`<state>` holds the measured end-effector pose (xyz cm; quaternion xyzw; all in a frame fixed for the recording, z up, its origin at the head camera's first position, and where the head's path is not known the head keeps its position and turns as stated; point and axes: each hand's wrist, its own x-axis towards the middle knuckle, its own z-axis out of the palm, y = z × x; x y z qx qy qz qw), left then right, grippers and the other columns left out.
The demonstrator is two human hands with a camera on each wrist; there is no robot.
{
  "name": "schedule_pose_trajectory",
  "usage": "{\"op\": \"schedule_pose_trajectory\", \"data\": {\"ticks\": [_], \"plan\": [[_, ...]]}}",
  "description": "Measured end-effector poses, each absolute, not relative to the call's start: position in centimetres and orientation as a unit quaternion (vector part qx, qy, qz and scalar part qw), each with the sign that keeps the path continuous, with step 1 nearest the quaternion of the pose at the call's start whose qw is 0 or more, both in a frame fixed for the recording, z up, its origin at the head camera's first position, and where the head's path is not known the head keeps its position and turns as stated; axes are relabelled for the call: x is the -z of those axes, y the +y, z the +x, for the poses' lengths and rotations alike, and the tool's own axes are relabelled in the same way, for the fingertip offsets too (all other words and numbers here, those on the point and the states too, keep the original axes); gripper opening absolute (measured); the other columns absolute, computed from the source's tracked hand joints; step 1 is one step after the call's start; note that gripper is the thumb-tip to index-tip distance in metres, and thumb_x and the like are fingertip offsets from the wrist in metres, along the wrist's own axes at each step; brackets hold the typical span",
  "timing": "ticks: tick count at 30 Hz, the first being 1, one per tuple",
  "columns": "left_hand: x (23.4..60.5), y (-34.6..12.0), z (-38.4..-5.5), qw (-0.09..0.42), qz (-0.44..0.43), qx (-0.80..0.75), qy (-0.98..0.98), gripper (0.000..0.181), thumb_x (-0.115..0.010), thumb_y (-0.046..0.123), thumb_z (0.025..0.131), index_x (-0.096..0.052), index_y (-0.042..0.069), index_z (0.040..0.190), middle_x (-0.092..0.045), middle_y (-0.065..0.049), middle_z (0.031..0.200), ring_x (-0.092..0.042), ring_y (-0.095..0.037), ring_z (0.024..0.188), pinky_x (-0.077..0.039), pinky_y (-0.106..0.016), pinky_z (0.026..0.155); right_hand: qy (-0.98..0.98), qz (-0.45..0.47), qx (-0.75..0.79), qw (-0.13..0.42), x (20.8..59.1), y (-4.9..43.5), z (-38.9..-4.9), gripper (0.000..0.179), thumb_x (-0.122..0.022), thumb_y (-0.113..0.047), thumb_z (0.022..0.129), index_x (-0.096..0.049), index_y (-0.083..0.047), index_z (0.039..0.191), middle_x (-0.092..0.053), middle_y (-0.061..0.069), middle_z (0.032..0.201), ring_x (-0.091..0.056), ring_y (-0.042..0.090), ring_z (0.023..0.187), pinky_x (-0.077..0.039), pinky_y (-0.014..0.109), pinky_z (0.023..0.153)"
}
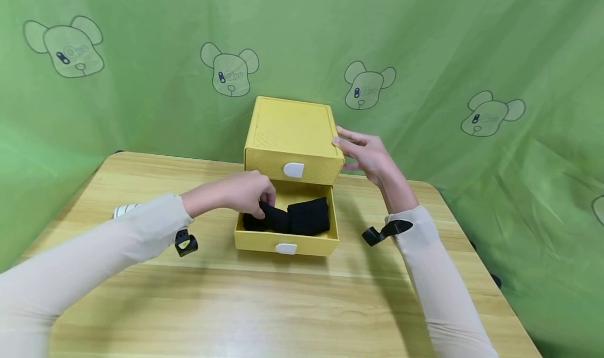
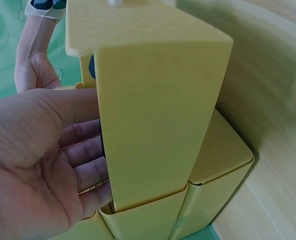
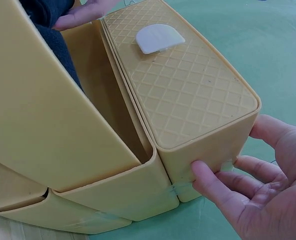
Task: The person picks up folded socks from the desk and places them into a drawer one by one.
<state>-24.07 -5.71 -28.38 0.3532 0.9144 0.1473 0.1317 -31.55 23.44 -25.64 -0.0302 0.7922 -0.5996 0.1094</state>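
A yellow drawer cabinet (image 1: 294,127) stands on the table with a lower drawer (image 1: 288,243) pulled out below its closed top drawer. In the head view, two folded black cloth bundles lie side by side in that drawer, a left bundle (image 1: 273,219) and a right bundle (image 1: 309,216). My left hand (image 1: 245,190) reaches over the drawer's left wall, thumb and bent fingers gripping the left bundle. The wall hides the fingertips from the left wrist view. My right hand (image 1: 370,153) rests against the cabinet's right side, fingers spread, as its own palm (image 3: 273,185) shows in the right wrist view.
A white striped object (image 1: 125,210) shows partly behind my left sleeve. White tabs are fixed to the drawer fronts, such as the upper tab (image 1: 293,170). Another yellow compartment (image 2: 228,150) sits below the pulled-out drawer. A green curtain (image 1: 302,43) hangs behind the wooden table (image 1: 264,305).
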Motion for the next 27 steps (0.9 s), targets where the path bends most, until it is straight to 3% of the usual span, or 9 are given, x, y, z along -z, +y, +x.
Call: {"op": "schedule_pose_trajectory", "data": {"ticks": [7,18,24,27], "plan": [[28.3,-5.6,-24.4,0.152,0.356,-0.15,0.91,0.019,-0.082,0.01,0.082,-0.075,0.009,0.1,-0.076,-0.006,0.099,-0.069,-0.021,0.097,-0.057,-0.037,0.089,0.792,-0.033,0.601,0.108,25.8,23.5,-31.5,0.062,-0.07,-0.034,0.097,-0.046,-0.025,0.153,-0.033,0.003,0.166,-0.05,0.031,0.142,-0.056,0.049,0.1],[26.4,-6.2,-23.2,0.144,0.388,-0.195,0.889,0.031,-0.077,0.014,0.088,-0.072,0.006,0.118,-0.075,-0.009,0.116,-0.068,-0.026,0.111,-0.055,-0.041,0.1,0.793,-0.028,0.598,0.111,25.9,23.6,-31.6,0.063,-0.071,-0.035,0.097,-0.045,-0.026,0.154,-0.033,0.005,0.167,-0.049,0.031,0.143,-0.06,0.042,0.093],[25.3,-6.1,-20.3,0.122,0.397,-0.322,0.851,0.022,-0.069,0.022,0.097,-0.074,0.01,0.115,-0.077,0.0,0.108,-0.071,-0.013,0.101,-0.057,-0.035,0.096,0.793,-0.029,0.599,0.109,25.8,23.5,-31.5,0.062,-0.071,-0.034,0.097,-0.045,-0.026,0.153,-0.033,0.004,0.166,-0.05,0.031,0.142,-0.058,0.046,0.097],[25.7,-5.8,-18.6,0.147,0.405,-0.396,0.811,0.02,-0.065,0.022,0.1,-0.075,0.011,0.113,-0.077,-0.002,0.103,-0.072,-0.014,0.096,-0.058,-0.029,0.091,0.794,-0.03,0.598,0.109,25.7,23.4,-31.5,0.063,-0.071,-0.034,0.097,-0.045,-0.027,0.154,-0.033,0.004,0.166,-0.049,0.031,0.142,-0.058,0.045,0.097]]}}
